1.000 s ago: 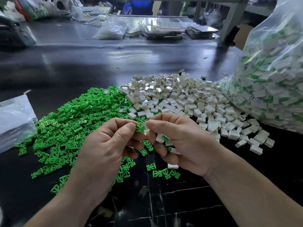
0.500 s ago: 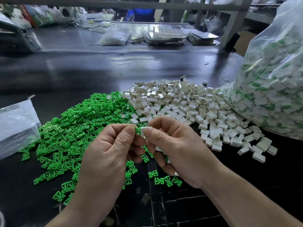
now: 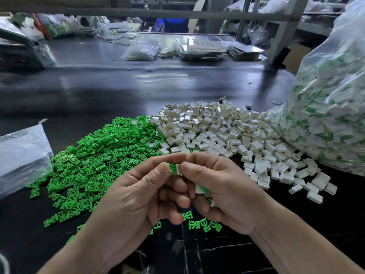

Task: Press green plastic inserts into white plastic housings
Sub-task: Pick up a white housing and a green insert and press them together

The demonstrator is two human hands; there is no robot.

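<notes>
My left hand (image 3: 138,194) and right hand (image 3: 223,192) meet just above the near edge of the dark table (image 3: 98,91). My left thumb and forefinger are curled and pinch one green insert (image 3: 172,168); the other left fingers are folded loosely beneath. My right thumb and forefinger pinch a white housing (image 3: 178,169), and the insert's end touches its open side. How deep it sits I cannot tell, since my fingertips hide the joint. My lower right fingers curl round a few more white pieces (image 3: 201,189) with green showing in them, tucked against my palm.

Just below my hands a few loose inserts (image 3: 203,224) lie flat on the table.

Beyond my left hand spreads the green pile (image 3: 94,159), running from near left toward the middle. Beyond my right hand is the white pile (image 3: 227,135), touching the green one where they meet and trailing off near right.

At the left edge lies a small clear bag (image 3: 19,155), just beside the green pile. On the right a big clear sack (image 3: 331,115), full of white pieces with green in them, leans against the white pile.

Far across the table sit another clear pouch (image 3: 141,51) and stacked trays (image 3: 203,49), well apart from my work.
</notes>
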